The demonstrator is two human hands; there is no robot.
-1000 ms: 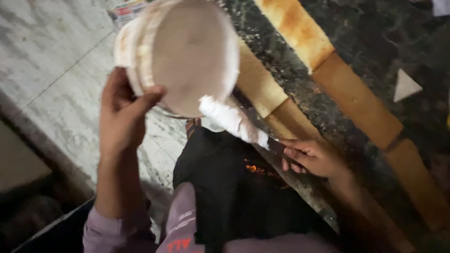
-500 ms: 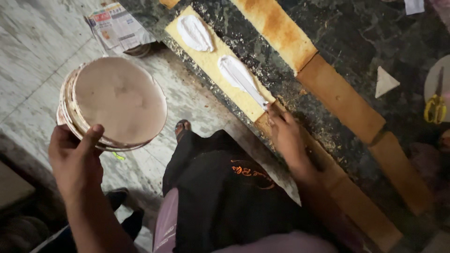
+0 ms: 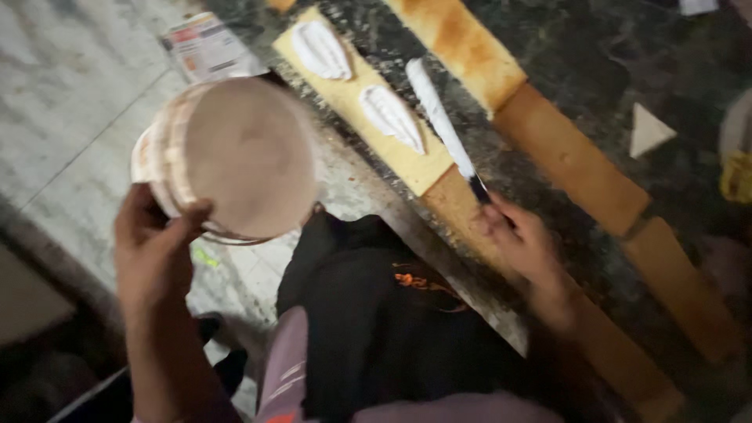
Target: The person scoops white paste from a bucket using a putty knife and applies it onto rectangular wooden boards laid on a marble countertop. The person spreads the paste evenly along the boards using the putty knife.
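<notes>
My left hand [image 3: 153, 251] grasps the round white plastic tub [image 3: 227, 157]; at three o'clock, my right hand [image 3: 521, 239] clenches the cream-coated flat knife [image 3: 440, 125].

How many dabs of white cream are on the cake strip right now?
2: one dab near the strip's far end, the other closer to the right hand, beside the cream-coated knife. Further dabs beyond the frame's top edge may be hidden.

one package only — a flat rectangular packet [image 3: 205, 47] lying on the pale marble floor at the upper left, just beside the dark counter's edge — whitish with red and blue patches, blurred.
</notes>
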